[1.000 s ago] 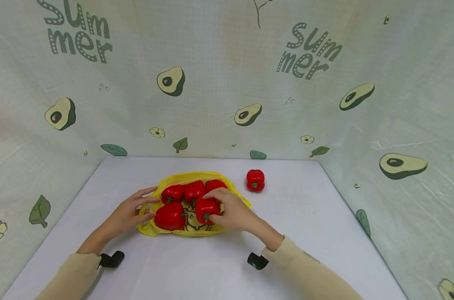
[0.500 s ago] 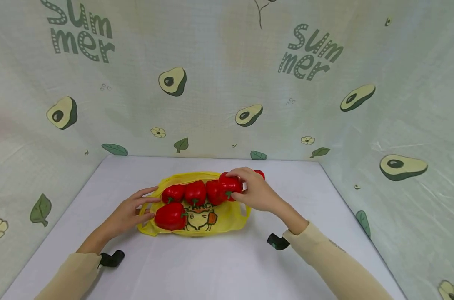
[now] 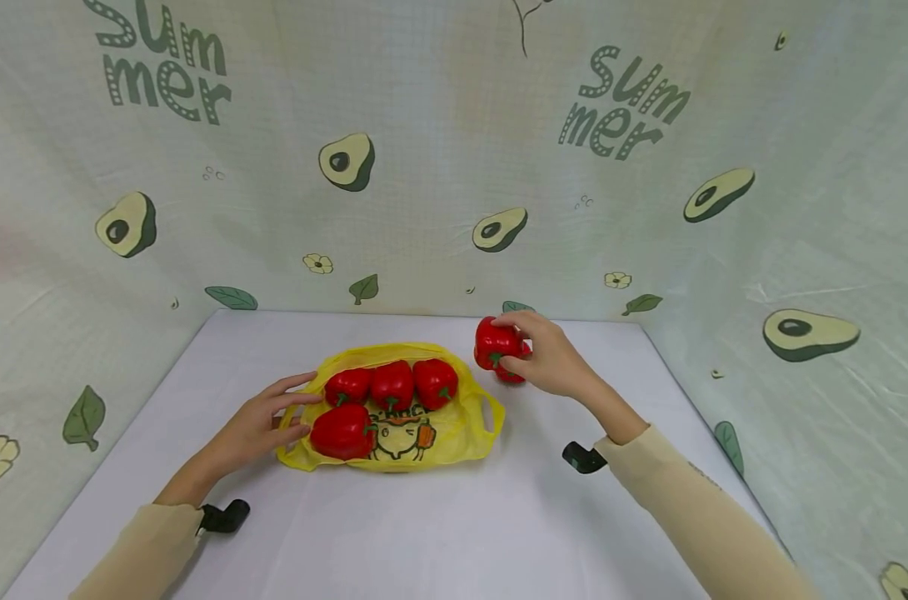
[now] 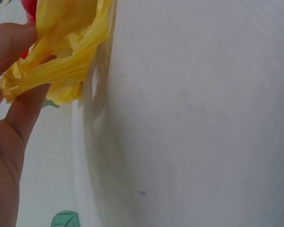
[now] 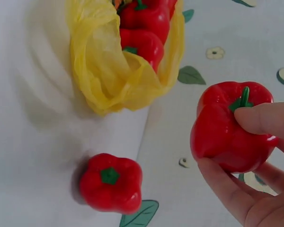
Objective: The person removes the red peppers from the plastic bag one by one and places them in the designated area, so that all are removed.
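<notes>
My right arm (image 3: 697, 500) stretches far from near right; right hand (image 3: 546, 356) raised, thumb and fingers gripping. My left arm (image 3: 150, 542) comes from near left; left hand (image 3: 253, 427) nearer, fingers spread, loosely bent.

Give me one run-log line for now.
right hand: grips glossy red bell pepper aloft; left hand: holds yellow plastic bag by edge; four red peppers: on bag; loose red pepper: on white table

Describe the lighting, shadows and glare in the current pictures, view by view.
Head: fairly even light, a faint soft shadow on the table by the right sleeve. Left wrist: dimmer, the table greyish with little detail. Right wrist: bright highlights on the held red pepper, a soft shadow beside the loose red pepper.
</notes>
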`<state>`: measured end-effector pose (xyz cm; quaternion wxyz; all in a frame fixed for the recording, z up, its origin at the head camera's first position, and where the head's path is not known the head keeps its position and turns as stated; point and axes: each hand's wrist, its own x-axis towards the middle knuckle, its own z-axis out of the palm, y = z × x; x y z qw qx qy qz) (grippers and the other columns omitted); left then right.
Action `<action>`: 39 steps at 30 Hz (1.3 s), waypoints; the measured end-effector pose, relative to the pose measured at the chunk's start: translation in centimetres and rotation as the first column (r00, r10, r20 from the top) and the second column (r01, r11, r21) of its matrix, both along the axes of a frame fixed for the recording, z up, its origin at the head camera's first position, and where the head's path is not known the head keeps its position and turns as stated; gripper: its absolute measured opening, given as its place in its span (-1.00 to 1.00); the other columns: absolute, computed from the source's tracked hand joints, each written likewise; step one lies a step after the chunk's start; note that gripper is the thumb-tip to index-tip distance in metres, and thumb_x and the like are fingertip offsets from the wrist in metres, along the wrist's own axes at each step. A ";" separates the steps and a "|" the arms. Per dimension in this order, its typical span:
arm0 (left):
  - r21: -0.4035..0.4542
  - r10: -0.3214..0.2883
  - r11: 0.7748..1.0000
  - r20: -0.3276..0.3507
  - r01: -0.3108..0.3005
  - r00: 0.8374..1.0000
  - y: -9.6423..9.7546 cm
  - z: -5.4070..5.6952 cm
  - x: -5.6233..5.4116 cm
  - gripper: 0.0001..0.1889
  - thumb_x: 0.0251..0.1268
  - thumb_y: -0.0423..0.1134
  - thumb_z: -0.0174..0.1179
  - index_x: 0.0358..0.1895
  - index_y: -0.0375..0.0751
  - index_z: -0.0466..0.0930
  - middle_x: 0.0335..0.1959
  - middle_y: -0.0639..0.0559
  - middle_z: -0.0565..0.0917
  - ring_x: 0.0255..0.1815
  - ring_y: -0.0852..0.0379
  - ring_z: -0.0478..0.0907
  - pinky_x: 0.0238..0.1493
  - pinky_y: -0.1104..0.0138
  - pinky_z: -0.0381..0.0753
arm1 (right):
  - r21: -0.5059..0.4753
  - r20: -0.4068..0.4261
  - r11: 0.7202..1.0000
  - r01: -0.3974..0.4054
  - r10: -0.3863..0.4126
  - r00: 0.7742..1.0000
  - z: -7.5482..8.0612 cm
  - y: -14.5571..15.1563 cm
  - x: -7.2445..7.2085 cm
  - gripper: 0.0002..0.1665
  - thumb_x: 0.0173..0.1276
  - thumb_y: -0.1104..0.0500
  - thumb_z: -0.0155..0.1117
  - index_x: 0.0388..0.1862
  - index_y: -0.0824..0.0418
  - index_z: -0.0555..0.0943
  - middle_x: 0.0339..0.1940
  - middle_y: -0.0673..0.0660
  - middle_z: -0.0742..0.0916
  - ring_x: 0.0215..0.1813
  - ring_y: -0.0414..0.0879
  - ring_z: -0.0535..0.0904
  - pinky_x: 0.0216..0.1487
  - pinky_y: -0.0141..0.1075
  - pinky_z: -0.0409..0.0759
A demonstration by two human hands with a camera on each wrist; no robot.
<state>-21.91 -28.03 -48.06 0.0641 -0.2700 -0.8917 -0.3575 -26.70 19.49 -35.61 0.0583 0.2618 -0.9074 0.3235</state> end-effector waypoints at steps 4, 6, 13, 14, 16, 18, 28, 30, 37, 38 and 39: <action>0.000 -0.006 1.000 -0.006 0.006 1.000 0.0 0.1 0.0 -0.55 0.32 -0.30 0.50 0.27 -0.19 0.71 0.56 -0.26 0.39 0.41 -0.37 0.42 -0.16 0.41 0.67 | -0.002 -0.004 1.000 0.017 -0.017 1.000 -0.1 1.2 -0.6 -0.31 0.34 0.37 0.51 0.43 0.16 0.54 0.43 0.21 0.59 0.29 0.22 0.61 0.02 0.01 0.80; 0.000 -0.007 1.000 -0.005 0.007 1.000 0.0 0.1 0.0 -0.55 0.32 -0.30 0.50 0.27 -0.19 0.71 0.56 -0.25 0.39 0.42 -0.37 0.42 -0.14 0.41 0.67 | 0.006 -0.005 1.000 0.028 -0.028 1.000 -0.3 1.8 -0.8 -0.31 0.35 0.38 0.50 0.43 0.16 0.53 0.44 0.21 0.58 0.29 0.22 0.61 0.01 0.01 0.80; 0.002 -0.007 1.000 -0.006 0.007 1.000 0.0 0.1 0.0 -0.55 0.31 -0.30 0.50 0.27 -0.17 0.71 0.56 -0.25 0.39 0.41 -0.38 0.42 -0.17 0.41 0.66 | 0.024 -0.003 0.997 0.076 -0.076 0.997 -0.8 3.8 -1.6 -0.31 0.36 0.41 0.47 0.44 0.23 0.51 0.43 0.27 0.58 0.30 0.25 0.58 0.03 0.07 0.79; 0.001 -0.006 1.000 -0.005 0.006 1.000 0.0 0.1 0.0 -0.55 0.32 -0.30 0.50 0.27 -0.17 0.71 0.56 -0.25 0.39 0.42 -0.39 0.42 -0.16 0.42 0.65 | 0.027 -0.002 0.996 0.087 -0.087 0.996 -0.9 4.1 -1.8 -0.31 0.36 0.42 0.46 0.45 0.24 0.51 0.43 0.28 0.57 0.31 0.26 0.58 0.04 0.08 0.79; 0.005 -0.005 1.000 -0.001 0.005 1.000 0.0 0.1 0.0 -0.55 0.32 -0.30 0.50 0.27 -0.16 0.71 0.56 -0.25 0.39 0.42 -0.39 0.41 -0.18 0.42 0.65 | 0.033 0.000 0.994 0.107 -0.107 0.994 -1.1 4.8 -2.2 -0.30 0.36 0.42 0.45 0.46 0.26 0.49 0.44 0.30 0.56 0.32 0.28 0.56 0.05 0.11 0.78; 0.002 -0.001 1.000 0.000 0.001 1.000 0.0 0.1 0.0 -0.55 0.31 -0.31 0.50 0.27 -0.16 0.71 0.56 -0.24 0.39 0.43 -0.40 0.40 -0.15 0.42 0.66 | 0.039 0.005 0.991 0.130 -0.130 0.991 -1.3 5.6 -2.6 -0.30 0.37 0.43 0.44 0.47 0.28 0.48 0.45 0.32 0.55 0.33 0.30 0.55 0.07 0.13 0.77; 0.002 0.002 1.000 0.010 -0.002 1.000 0.0 -0.3 -0.1 -0.54 0.31 -0.31 0.50 0.28 -0.15 0.70 0.57 -0.24 0.38 0.45 -0.37 0.39 -0.13 0.41 0.69 | 0.078 0.024 0.977 0.196 -0.199 0.980 -3.2 9.2 -4.4 -0.29 0.39 0.44 0.41 0.49 0.30 0.45 0.47 0.38 0.52 0.35 0.36 0.49 0.17 0.22 0.70; 0.003 0.003 1.000 0.016 -0.003 1.000 0.0 -0.2 -0.1 -0.54 0.31 -0.30 0.50 0.28 -0.15 0.70 0.58 -0.23 0.38 0.44 -0.37 0.39 -0.13 0.42 0.68 | 0.078 0.034 0.978 0.193 -0.197 0.980 -3.6 9.7 -4.6 -0.29 0.38 0.44 0.41 0.49 0.30 0.45 0.46 0.39 0.52 0.36 0.38 0.49 0.18 0.23 0.70; 0.006 0.000 1.000 0.010 0.000 1.000 0.1 -0.1 0.0 -0.55 0.32 -0.29 0.50 0.27 -0.15 0.71 0.57 -0.25 0.38 0.43 -0.39 0.40 -0.16 0.42 0.68 | 0.081 0.077 0.980 0.183 -0.189 0.979 -4.5 10.8 -5.4 -0.30 0.40 0.43 0.40 0.49 0.27 0.46 0.48 0.38 0.51 0.40 0.39 0.47 0.22 0.23 0.67; 0.005 0.001 1.000 0.011 -0.001 1.000 0.1 -0.1 0.0 -0.55 0.32 -0.29 0.50 0.27 -0.15 0.71 0.57 -0.25 0.38 0.43 -0.40 0.39 -0.15 0.42 0.68 | 0.082 0.084 0.980 0.183 -0.190 0.978 -4.6 10.9 -5.5 -0.30 0.41 0.43 0.40 0.50 0.26 0.46 0.49 0.38 0.51 0.40 0.39 0.46 0.22 0.24 0.67; 0.004 0.002 1.000 0.012 -0.002 1.000 0.1 -0.1 0.0 -0.55 0.32 -0.29 0.50 0.27 -0.14 0.71 0.57 -0.25 0.38 0.44 -0.40 0.39 -0.14 0.42 0.68 | 0.081 0.093 0.980 0.184 -0.192 0.977 -4.7 11.0 -5.5 -0.29 0.41 0.43 0.40 0.51 0.26 0.45 0.49 0.38 0.51 0.40 0.39 0.46 0.23 0.24 0.67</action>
